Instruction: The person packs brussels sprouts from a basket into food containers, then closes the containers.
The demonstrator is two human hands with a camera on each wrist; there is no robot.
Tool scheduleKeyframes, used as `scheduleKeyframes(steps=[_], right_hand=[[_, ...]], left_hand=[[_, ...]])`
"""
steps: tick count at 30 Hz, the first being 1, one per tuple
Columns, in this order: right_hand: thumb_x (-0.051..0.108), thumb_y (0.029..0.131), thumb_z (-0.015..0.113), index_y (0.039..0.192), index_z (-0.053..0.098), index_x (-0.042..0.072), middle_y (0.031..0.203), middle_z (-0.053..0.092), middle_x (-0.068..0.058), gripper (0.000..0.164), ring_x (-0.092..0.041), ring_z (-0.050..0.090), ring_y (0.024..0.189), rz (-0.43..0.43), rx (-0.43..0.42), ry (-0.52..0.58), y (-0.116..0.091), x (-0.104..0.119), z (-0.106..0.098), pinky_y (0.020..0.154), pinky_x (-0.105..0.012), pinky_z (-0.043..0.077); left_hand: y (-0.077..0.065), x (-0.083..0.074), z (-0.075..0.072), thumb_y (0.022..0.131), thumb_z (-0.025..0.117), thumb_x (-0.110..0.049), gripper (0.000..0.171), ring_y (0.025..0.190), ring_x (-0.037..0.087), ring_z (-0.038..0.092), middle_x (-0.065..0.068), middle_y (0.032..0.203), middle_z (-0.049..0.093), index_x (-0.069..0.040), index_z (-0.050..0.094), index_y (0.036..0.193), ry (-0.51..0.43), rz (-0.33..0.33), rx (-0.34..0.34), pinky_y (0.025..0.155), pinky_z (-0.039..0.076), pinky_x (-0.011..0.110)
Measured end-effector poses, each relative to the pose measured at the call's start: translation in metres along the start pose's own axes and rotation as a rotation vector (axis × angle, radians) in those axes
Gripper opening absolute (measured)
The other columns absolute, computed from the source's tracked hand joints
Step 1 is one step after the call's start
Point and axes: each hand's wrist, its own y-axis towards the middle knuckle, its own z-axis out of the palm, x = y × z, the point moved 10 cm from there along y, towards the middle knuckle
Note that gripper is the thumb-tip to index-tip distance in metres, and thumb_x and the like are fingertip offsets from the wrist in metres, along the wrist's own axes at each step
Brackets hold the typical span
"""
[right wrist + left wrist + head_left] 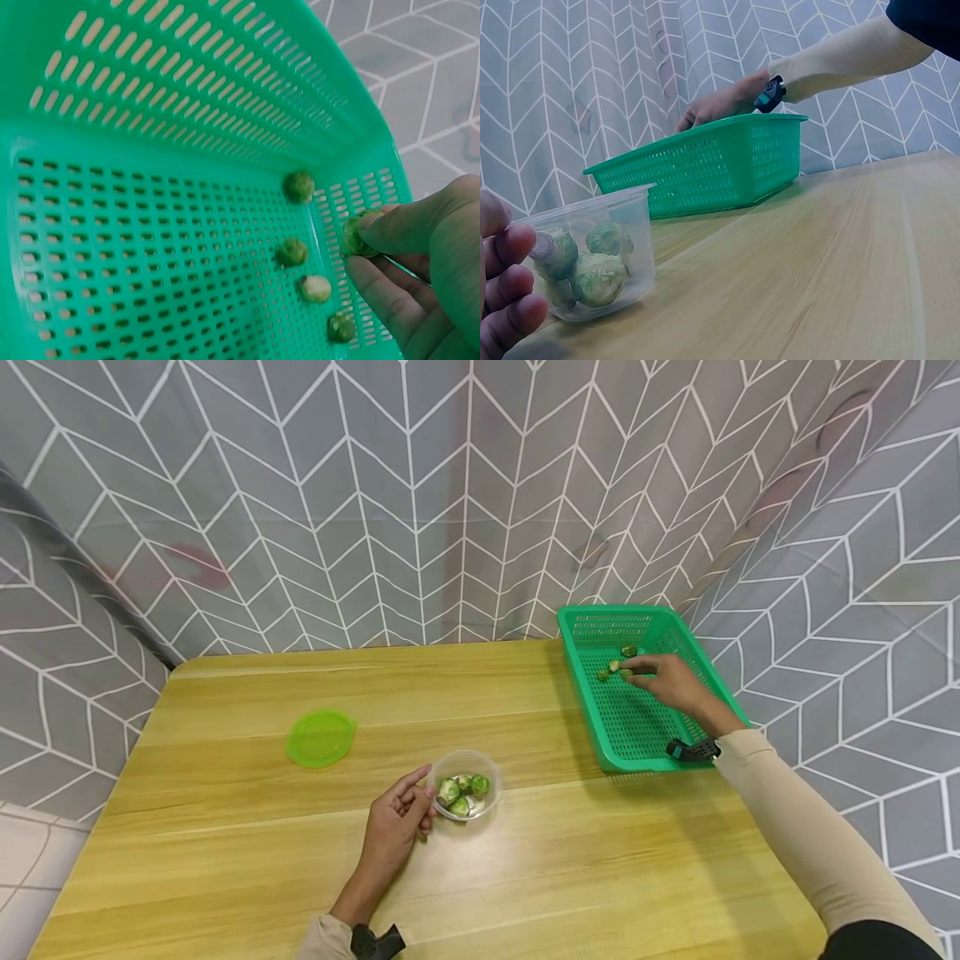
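My right hand (663,681) reaches into the green plastic basket (609,739). Between its thumb and fingers it pinches a Brussels sprout (358,234), held above the basket floor. Several other Brussels sprouts (292,252) lie on that floor, near one end wall. On the table, my left hand (396,814) rests beside a clear plastic container (491,768), with index finger and thumb touching its left rim. The lower fingers are loosely bent in the left wrist view. Several Brussels sprouts (459,793) sit inside the lidless container.
A lime-green lid (321,739) lies flat on the wooden table (247,852), left of the container. A grey patterned curtain (435,502) hangs behind the table and along both sides. The basket stands at the table's right back corner.
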Motion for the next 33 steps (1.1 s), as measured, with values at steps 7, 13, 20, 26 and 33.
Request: scheduleKeyframes(steps=[7, 13, 20, 26, 33], right_hand=[[0.011, 0.097, 0.069, 0.129, 0.068, 0.004, 0.138, 0.058, -0.025, 0.033, -0.043, 0.061, 0.118, -0.050, -0.020, -0.017, -0.003, 0.022, -0.002, 0.088, -0.054, 0.053], [0.014, 0.098, 0.068, 0.129, 0.069, 0.008, 0.139, 0.059, -0.022, 0.032, -0.041, 0.060, 0.121, -0.054, -0.018, 0.016, -0.006, 0.034, 0.000, 0.090, -0.055, 0.053], [0.018, 0.099, 0.067, 0.131, 0.068, 0.009, 0.136, 0.063, -0.015, 0.033, -0.035, 0.058, 0.127, -0.039, -0.006, 0.144, -0.008, 0.052, 0.003, 0.098, -0.052, 0.051], [0.021, 0.099, 0.068, 0.130, 0.069, 0.013, 0.132, 0.065, -0.009, 0.032, -0.028, 0.060, 0.124, -0.057, 0.018, 0.223, -0.013, 0.076, 0.009, 0.096, -0.041, 0.054], [0.024, 0.098, 0.069, 0.131, 0.069, 0.017, 0.132, 0.066, -0.006, 0.034, -0.025, 0.063, 0.120, -0.092, 0.073, 0.238, -0.017, 0.098, 0.021, 0.095, -0.040, 0.054]], left_hand=[[0.001, 0.000, 0.000, 0.099, 0.067, -0.020, 0.042, 0.058, 0.015, 0.059, 0.026, 0.079, 0.064, -0.007, 0.060, 0.138, -0.002, 0.010, 0.008, 0.049, 0.053, 0.026], [0.002, -0.001, -0.001, 0.098, 0.068, -0.021, 0.043, 0.058, 0.014, 0.058, 0.027, 0.079, 0.064, -0.007, 0.060, 0.138, 0.002, -0.001, 0.005, 0.049, 0.053, 0.025], [0.001, 0.000, -0.001, 0.098, 0.068, -0.020, 0.042, 0.058, 0.014, 0.058, 0.027, 0.079, 0.064, -0.007, 0.061, 0.137, 0.005, -0.006, 0.000, 0.049, 0.053, 0.025], [0.001, -0.001, -0.001, 0.098, 0.068, -0.021, 0.042, 0.057, 0.014, 0.058, 0.025, 0.079, 0.064, -0.008, 0.061, 0.137, 0.011, 0.002, -0.004, 0.049, 0.053, 0.025], [0.001, 0.000, 0.000, 0.099, 0.068, -0.022, 0.043, 0.057, 0.015, 0.058, 0.024, 0.078, 0.064, -0.006, 0.060, 0.138, 0.017, 0.014, 0.003, 0.049, 0.053, 0.026]])
